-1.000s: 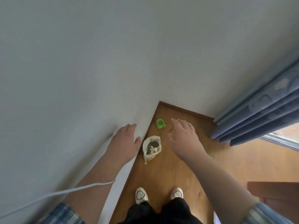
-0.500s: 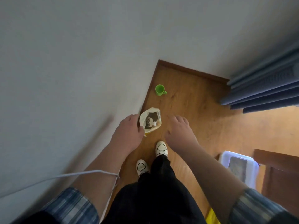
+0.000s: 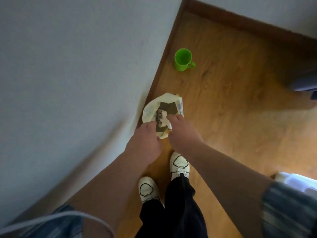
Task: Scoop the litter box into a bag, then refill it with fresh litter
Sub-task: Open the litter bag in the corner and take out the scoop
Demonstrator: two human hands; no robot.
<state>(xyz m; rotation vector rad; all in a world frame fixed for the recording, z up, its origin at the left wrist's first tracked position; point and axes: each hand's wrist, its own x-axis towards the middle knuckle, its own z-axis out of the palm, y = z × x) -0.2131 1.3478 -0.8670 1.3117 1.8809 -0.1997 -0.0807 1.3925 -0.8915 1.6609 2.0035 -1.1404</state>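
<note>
**At the foot of the wall point(image 3: 68, 66), both hands take hold of the bag point(image 3: 151, 109)**

Pale wall fills the left of the frame. It meets the wooden floor point(image 3: 240, 117) along a dark skirting that runs from top centre to lower left. Two bare forearms reach in from the bottom edge, above a pair of white shoes point(image 3: 180, 164). At the lower right edge is a blurred pale shape, probably the litter box point(image 3: 296, 181), well apart from the bag.

The bag sits at the centre of the frame, close against the skirting, with its mouth open upward. Inside are dark matter and a pale dotted piece that I cannot identify. The left hand point(image 3: 145, 143) curls its fingers over the near left rim. The right hand point(image 3: 183, 133) pinches the near right rim, fingers over the mouth and thumb below. A small green cup point(image 3: 183, 59) stands upright beyond the bag, apart from it, near top centre.

The step in hand looks like picking up the bag; scooping seems not yet begun. The next move calls for a level lift with the mouth kept up so nothing spills. After that comes a carry toward the lower right.
</note>
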